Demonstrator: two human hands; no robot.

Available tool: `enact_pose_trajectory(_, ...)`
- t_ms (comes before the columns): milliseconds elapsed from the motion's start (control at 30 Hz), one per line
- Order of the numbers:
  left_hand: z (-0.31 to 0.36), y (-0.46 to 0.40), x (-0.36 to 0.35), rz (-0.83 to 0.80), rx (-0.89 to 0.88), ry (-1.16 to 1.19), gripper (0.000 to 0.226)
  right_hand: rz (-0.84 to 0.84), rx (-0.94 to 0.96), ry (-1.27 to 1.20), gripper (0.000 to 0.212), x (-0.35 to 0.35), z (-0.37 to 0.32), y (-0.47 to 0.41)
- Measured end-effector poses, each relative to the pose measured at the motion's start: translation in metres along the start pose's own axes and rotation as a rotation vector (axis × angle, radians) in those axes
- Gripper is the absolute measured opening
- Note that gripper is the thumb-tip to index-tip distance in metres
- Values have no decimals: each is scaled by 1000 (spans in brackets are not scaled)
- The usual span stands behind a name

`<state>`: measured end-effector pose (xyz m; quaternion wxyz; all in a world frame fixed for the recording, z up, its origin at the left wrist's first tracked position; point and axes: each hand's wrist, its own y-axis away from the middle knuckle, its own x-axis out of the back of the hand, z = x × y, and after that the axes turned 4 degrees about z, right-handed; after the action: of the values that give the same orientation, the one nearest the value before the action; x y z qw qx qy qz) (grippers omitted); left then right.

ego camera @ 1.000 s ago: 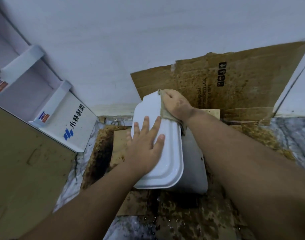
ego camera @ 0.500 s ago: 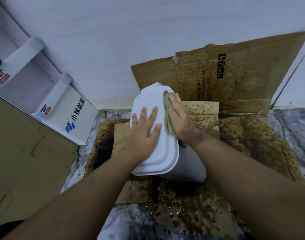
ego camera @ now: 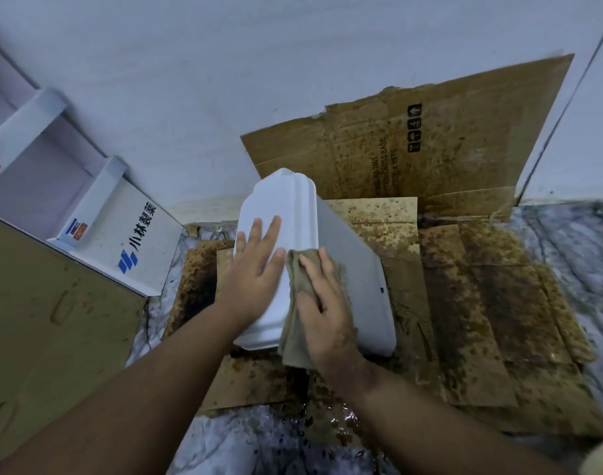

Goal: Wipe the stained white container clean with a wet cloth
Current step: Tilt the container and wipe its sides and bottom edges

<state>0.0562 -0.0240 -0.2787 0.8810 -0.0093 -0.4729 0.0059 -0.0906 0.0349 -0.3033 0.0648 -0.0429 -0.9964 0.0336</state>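
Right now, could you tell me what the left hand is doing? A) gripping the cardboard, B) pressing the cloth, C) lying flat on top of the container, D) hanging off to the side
C: the left hand lies with straight, spread fingers on the top of the container, while the right hand presses the cloth against the container's near right edge.

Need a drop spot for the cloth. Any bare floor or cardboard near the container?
Free: stained cardboard right of the white container, and wet marble floor between the forearms. Crowded: container top, under left hand and right hand with cloth.
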Motion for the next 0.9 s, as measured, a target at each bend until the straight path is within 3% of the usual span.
enact_pose_trajectory(100, -7, -2, 1, 15, -10, 9, 52, -149, -22, 34, 57, 1, -3, -62)
enact_pose_trajectory(233, -16, -5, 2, 35, -27, 59, 50, -205, 48, 38, 57, -5, 5, -103)
enact_pose_trajectory(300, -22, -4, 3, 34, -21, 73, 56, -206, 164, 36, 52, 3, 33, -88)
enact_pose_trajectory(367, -31, -1, 5, 30, -18, 95, 64, -197, 183, 189, 51, 21, 88, -70)
enact_pose_trajectory(500, -44, 2, 10, 13, -53, 114, 54, -58, -166, 367, 70, 53, 179, -46)
enact_pose_trajectory(600, -54, 0, 11, 9, -48, 145, 50, 20, -342, 451, 70, 46, 168, -40)
enact_pose_trajectory(700, -62, 3, 12, 40, -13, 186, 52, -120, -211, 491, 71, 3, 99, -37)
enact_pose_trajectory(800, -63, -1, 15, 55, 18, 246, 53, -216, -25, 292, 63, -31, 36, -35)
enact_pose_trajectory(900, -60, -11, 20, 51, 179, 384, 58, -249, 167, 293, 58, -14, 63, -45)
